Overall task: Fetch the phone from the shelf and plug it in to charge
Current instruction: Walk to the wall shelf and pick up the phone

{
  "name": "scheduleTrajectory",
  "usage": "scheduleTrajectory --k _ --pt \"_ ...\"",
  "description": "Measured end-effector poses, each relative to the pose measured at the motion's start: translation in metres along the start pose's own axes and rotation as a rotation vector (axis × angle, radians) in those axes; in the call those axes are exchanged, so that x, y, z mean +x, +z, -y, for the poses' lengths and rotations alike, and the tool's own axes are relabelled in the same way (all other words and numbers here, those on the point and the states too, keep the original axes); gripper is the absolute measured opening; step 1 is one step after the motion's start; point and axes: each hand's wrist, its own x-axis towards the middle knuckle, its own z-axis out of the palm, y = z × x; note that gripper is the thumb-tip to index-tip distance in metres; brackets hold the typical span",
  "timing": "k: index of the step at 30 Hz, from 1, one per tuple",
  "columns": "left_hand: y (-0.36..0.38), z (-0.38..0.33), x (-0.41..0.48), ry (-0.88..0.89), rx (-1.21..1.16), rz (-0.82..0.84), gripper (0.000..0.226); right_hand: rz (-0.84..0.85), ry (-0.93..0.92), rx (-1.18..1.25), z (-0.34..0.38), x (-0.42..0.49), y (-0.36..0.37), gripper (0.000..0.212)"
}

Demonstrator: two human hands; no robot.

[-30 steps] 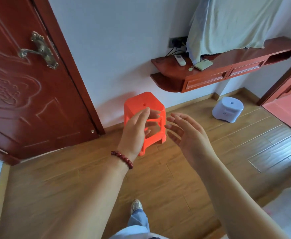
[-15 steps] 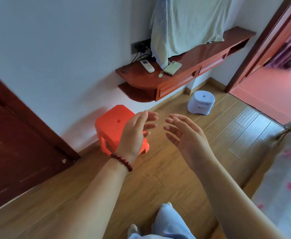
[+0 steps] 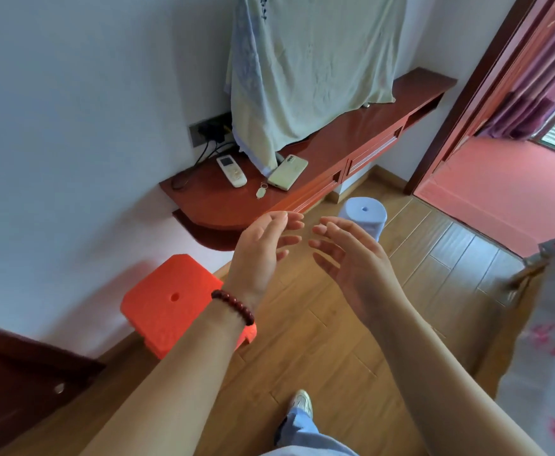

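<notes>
A home bedroom: bed edge (image 3: 546, 340), wall shelf (image 3: 302, 192), plastic stools (image 3: 171, 301), wooden floor (image 3: 335, 357).

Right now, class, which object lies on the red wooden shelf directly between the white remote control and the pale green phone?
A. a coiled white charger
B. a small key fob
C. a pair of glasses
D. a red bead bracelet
B: a small key fob on a ring lies on the red wooden shelf, between and a little in front of the white remote control and the pale green phone.
</notes>
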Motion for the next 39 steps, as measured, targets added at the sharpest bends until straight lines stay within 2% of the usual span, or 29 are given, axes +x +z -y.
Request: scheduleTrajectory --k 9,17,24,31,39 --pt "0.049 0.003 0.099 -0.016 0.027 0.034 0.023 -0.006 0.023 -0.006 0.026 0.098 -0.050 0.010" --pt "0.038 0.003 0.184 -0.023 0.000 -0.024 0.017 0.019 0.059 -0.029 0.026 0.183 -0.049 0.015" --pt "0.032 0.002 0.277 0.011 0.035 0.020 0.013 -0.031 0.028 -0.062 0.041 0.277 -0.053 0.015" --pt "0.016 0.000 0.363 -0.059 0.051 0.013 0.014 -0.041 0.040 -0.049 0.049 0.364 -0.039 0.016" --pt "0.008 0.022 0.411 -0.160 0.116 0.038 0.015 -0.100 0.192 -0.053 0.015 0.402 -0.044 0.010"
